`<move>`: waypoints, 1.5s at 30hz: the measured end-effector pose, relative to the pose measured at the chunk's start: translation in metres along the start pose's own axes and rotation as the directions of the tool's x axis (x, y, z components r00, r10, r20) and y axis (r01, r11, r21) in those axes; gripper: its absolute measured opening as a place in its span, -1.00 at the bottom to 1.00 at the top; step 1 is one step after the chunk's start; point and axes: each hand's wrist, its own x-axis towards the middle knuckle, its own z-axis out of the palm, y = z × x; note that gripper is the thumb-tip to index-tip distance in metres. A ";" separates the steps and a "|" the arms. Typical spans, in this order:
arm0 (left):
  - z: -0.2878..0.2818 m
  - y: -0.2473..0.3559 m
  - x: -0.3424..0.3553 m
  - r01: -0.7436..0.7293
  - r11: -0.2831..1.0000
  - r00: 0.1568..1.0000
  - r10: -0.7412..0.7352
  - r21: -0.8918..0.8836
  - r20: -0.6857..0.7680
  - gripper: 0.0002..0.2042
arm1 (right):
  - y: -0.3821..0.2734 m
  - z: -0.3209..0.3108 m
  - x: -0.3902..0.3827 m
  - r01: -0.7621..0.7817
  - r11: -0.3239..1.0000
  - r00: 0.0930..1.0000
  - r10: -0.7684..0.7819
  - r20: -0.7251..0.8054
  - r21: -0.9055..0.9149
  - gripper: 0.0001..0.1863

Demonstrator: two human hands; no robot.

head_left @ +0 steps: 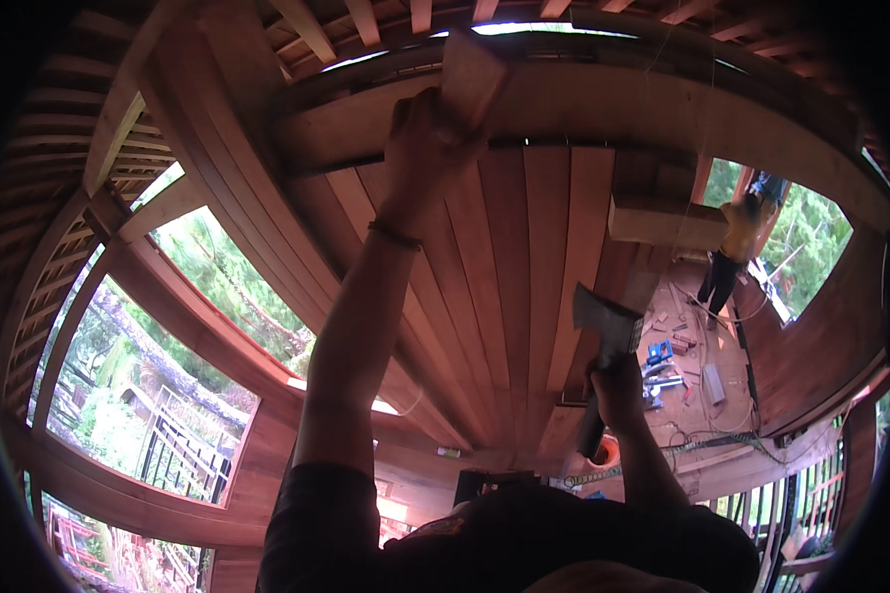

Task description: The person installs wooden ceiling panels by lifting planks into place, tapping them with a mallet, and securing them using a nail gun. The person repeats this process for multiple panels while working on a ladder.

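My left hand [425, 138] is raised high and closed around a short wooden block [473, 81]. The block is in front of a long curved beam [583, 104]; whether it touches the beam I cannot tell. Lower and to the right, my right hand [618, 390] grips a hatchet [606, 318] by its dark handle. Its flared metal blade is up, the edge facing left, apart from the block. Behind both hands are long reddish wooden boards [504, 257] laid side by side.
A thick timber [663, 222] juts out at right. Beyond it, a person in a yellow top [742, 232] stands by a window opening. Below are a floor strewn with tools, a blue tool [660, 351] among them, and a coiled green hose [687, 447]. Window openings [232, 287] line the left.
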 end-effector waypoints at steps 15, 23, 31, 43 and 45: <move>0.129 -0.027 0.209 0.358 0.898 0.802 -0.436 0.256 0.409 -0.51 | 0.106 0.012 -0.066 -0.044 0.999 0.999 0.044 0.010 -0.022 -0.63; 0.133 -0.085 0.213 0.128 0.947 0.873 -0.249 0.295 0.419 -0.51 | 0.121 -0.016 -0.091 -0.175 0.971 0.985 0.173 -0.023 -0.165 -0.56; 0.061 -0.049 0.148 0.105 0.992 0.991 -0.110 0.072 0.071 -0.57 | 0.098 -0.039 -0.067 -0.079 0.971 0.993 0.097 -0.066 0.227 -0.81; -0.053 -0.132 0.091 0.201 0.852 0.924 -0.329 0.484 0.196 -0.76 | -0.164 -0.048 0.078 0.770 0.475 0.577 -0.804 0.146 -0.427 -0.44; -0.073 -0.122 0.075 0.260 0.833 0.933 -0.347 0.489 0.093 -0.79 | -0.197 -0.045 0.106 0.756 0.295 0.438 -0.892 0.116 -0.584 -0.49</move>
